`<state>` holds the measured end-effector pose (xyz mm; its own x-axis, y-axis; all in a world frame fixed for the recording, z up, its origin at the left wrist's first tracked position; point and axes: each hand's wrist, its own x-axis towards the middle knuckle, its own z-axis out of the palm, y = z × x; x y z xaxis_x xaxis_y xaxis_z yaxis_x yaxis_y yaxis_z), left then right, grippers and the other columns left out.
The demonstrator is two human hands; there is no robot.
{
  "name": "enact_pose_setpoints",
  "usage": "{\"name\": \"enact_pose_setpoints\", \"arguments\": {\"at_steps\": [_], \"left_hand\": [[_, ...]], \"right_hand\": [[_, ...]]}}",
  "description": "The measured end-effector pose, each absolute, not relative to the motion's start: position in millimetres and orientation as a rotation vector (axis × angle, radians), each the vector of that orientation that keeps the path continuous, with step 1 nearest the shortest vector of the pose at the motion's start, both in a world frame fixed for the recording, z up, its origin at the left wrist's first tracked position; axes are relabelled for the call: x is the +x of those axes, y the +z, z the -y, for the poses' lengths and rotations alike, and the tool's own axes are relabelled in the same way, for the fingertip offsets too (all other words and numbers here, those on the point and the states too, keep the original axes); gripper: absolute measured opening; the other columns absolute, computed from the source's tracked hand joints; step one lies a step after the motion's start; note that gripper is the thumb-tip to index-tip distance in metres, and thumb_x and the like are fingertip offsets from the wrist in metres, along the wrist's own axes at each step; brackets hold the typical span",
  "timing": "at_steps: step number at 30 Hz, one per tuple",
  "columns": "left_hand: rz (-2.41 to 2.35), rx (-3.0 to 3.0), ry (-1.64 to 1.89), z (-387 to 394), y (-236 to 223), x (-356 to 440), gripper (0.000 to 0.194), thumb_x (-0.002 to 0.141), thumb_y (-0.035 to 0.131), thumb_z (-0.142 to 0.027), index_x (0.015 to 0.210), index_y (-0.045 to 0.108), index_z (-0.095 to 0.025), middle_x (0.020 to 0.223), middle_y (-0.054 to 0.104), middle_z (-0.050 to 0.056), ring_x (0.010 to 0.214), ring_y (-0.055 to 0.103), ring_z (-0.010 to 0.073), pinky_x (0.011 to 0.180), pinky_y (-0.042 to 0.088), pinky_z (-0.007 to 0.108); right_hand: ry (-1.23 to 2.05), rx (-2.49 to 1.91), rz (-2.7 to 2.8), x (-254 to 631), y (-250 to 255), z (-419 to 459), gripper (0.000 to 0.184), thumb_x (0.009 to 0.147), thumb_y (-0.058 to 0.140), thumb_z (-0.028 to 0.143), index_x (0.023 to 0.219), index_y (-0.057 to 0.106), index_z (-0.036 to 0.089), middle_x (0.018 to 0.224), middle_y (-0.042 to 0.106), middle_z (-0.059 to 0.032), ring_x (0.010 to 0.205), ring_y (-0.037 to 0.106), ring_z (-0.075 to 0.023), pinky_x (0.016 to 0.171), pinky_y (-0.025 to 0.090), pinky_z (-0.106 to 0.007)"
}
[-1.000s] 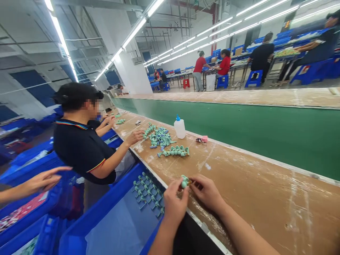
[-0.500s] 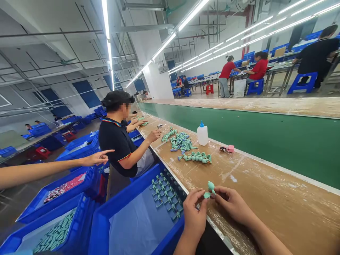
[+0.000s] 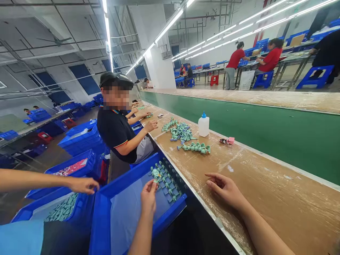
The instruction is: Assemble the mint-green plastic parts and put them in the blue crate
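Observation:
My left hand (image 3: 148, 198) is pinched on a small teal plastic part (image 3: 156, 173), holding it over a blue plastic crate (image 3: 127, 175). Rows of similar teal parts (image 3: 167, 182) lie in that crate, close to the fingertips. My right hand (image 3: 224, 189) hovers above the brown-covered workbench (image 3: 265, 198), fingers apart and holding nothing. The nearest thing to it is the bench surface.
A co-worker in a black shirt (image 3: 115, 131) works at the bench, beside piles of teal parts (image 3: 182, 132) and a white glue bottle (image 3: 203, 125). Another person's hand (image 3: 82, 185) reaches over blue crates at left. A green conveyor belt (image 3: 265, 138) runs along the bench.
My hands have separated. The left hand moved left over the crate with the teal part, and the right hand let go and opened. The view swung slightly.

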<state>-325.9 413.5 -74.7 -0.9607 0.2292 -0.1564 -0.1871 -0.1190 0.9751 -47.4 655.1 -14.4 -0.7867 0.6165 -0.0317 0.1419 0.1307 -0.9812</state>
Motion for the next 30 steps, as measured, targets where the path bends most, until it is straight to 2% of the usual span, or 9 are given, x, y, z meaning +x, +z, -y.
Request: {"name": "enact_pose_setpoints", "arguments": {"at_steps": [4, 9, 14, 20, 26, 30], "left_hand": [[-2.009, -0.188, 2.003, -377, -107, -382, 0.02, 0.083, 0.083, -0.021, 0.095, 0.069, -0.014, 0.088, 0.074, 0.003, 0.077, 0.07, 0.0108, 0.085, 0.059, 0.028], [-2.106, -0.25, 1.704, -367, -151, -391, 0.009, 0.093, 0.072, -0.017, 0.096, 0.067, -0.011, 0.077, 0.068, -0.002, 0.069, 0.066, 0.0103, 0.076, 0.06, 0.027], [-2.141, -0.178, 1.477, -361, -177, -380, 0.012, 0.093, 0.072, -0.022, 0.097, 0.068, -0.011, 0.078, 0.07, -0.001, 0.071, 0.068, 0.011, 0.078, 0.061, 0.028], [-2.184, -0.092, 1.314, -366, -186, -383, 0.013, 0.094, 0.072, -0.022, 0.1, 0.068, -0.011, 0.08, 0.07, -0.002, 0.072, 0.067, 0.011, 0.078, 0.061, 0.029], [-2.262, -0.016, 1.268, -379, -177, -375, 0.036, 0.096, 0.069, -0.048, 0.105, 0.069, -0.014, 0.099, 0.073, 0.005, 0.094, 0.071, 0.0173, 0.088, 0.063, 0.037], [-2.328, 0.039, 1.295, -382, -164, -367, 0.044, 0.092, 0.07, -0.056, 0.111, 0.07, -0.016, 0.107, 0.075, 0.008, 0.1, 0.073, 0.0208, 0.092, 0.063, 0.04]], "right_hand": [[1.668, -0.755, 2.061, -47, -15, -655, 0.071, 0.085, 0.068, 0.073, 0.125, 0.068, 0.014, 0.086, 0.063, -0.0035, 0.079, 0.056, -0.0142, 0.075, 0.045, -0.029], [1.66, -0.782, 2.056, -48, -21, -658, 0.07, 0.085, 0.07, 0.072, 0.124, 0.069, 0.015, 0.089, 0.065, -0.004, 0.081, 0.057, -0.0146, 0.077, 0.047, -0.029], [1.665, -0.797, 2.044, -48, -20, -658, 0.07, 0.084, 0.07, 0.072, 0.122, 0.07, 0.014, 0.09, 0.068, -0.0055, 0.083, 0.059, -0.0156, 0.078, 0.048, -0.029], [1.653, -0.804, 2.044, -49, -17, -656, 0.069, 0.084, 0.07, 0.071, 0.122, 0.072, 0.013, 0.09, 0.068, -0.0061, 0.082, 0.059, -0.0155, 0.077, 0.049, -0.029], [1.66, -0.78, 2.027, -50, -19, -657, 0.067, 0.084, 0.071, 0.069, 0.12, 0.072, 0.013, 0.088, 0.066, -0.0053, 0.08, 0.058, -0.0145, 0.075, 0.048, -0.028], [1.661, -0.79, 2.011, -50, -14, -655, 0.067, 0.083, 0.071, 0.07, 0.118, 0.073, 0.013, 0.084, 0.065, -0.0041, 0.077, 0.056, -0.0131, 0.072, 0.047, -0.027]]}}
